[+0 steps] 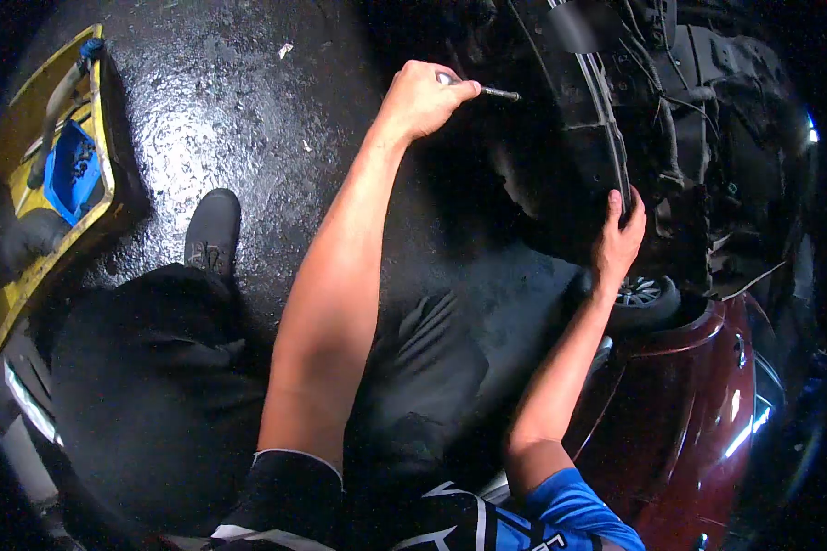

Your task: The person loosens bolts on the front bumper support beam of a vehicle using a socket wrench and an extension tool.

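Note:
My left hand (424, 99) is closed around a slim socket tool (500, 93). Its dark shaft points right toward the underside of a car, and a shiny part shows by the thumb; my fingers hide the rest. My right hand (618, 241) has its fingers around the lower end of a long narrow dark strip (611, 138) with pale edges. This strip runs up along the dark car body (698, 119), where hoses and cables show. The tool's tip is apart from the strip.
A yellow tray (101, 184) at left holds a blue bin (75, 174) with small dark parts. My shoe (213, 230) rests on the glossy dark floor (248, 101). A dark red car (671, 413) and a wheel (641, 292) are at lower right.

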The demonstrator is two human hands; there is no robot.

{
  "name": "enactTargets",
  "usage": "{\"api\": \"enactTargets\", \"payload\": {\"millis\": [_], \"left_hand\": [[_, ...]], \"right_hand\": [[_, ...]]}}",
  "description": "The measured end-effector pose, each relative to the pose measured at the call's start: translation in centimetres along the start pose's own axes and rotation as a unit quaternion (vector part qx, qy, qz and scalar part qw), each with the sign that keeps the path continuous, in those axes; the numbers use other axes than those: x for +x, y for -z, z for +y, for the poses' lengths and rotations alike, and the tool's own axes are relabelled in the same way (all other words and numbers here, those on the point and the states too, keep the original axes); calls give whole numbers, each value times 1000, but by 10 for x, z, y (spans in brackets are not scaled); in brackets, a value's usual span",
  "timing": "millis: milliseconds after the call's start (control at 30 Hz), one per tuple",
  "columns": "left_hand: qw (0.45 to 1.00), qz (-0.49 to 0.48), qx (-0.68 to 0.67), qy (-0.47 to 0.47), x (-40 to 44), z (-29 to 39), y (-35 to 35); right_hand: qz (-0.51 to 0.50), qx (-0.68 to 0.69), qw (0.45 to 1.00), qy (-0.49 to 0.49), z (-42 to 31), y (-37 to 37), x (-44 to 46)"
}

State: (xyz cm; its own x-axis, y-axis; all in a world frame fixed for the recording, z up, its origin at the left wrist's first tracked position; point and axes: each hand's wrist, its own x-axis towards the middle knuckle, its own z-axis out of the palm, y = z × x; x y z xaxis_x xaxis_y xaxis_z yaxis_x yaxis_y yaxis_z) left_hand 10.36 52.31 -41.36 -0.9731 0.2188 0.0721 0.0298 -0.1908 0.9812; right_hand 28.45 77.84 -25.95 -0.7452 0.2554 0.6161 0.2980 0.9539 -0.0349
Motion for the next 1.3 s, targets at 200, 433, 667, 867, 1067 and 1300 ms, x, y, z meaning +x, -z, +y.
{"api": "enactTargets", "payload": {"millis": [200, 433, 667, 867, 1067, 1300], "left_hand": [[997, -18, -80, 4, -1, -6, 0], [1000, -25, -19, 2, 2, 3, 10], [998, -33, -35, 39, 0, 2, 7], [943, -14, 241, -231, -7, 27, 13], [988, 14, 151, 6, -1, 40, -4], [936, 75, 267, -219, -6, 48, -8]], "right_hand": [[-13, -7, 1000, -8, 2, 2, 1], [-13, -15, 1000, -17, -8, 5, -1], [-5, -11, 1000, -18, -8, 3, -2], [4, -14, 1000, -10, -12, 4, -1], [-4, -16, 999, -36, -16, 9, -1], [116, -132, 984, -8, -48, 10, -15]]}}
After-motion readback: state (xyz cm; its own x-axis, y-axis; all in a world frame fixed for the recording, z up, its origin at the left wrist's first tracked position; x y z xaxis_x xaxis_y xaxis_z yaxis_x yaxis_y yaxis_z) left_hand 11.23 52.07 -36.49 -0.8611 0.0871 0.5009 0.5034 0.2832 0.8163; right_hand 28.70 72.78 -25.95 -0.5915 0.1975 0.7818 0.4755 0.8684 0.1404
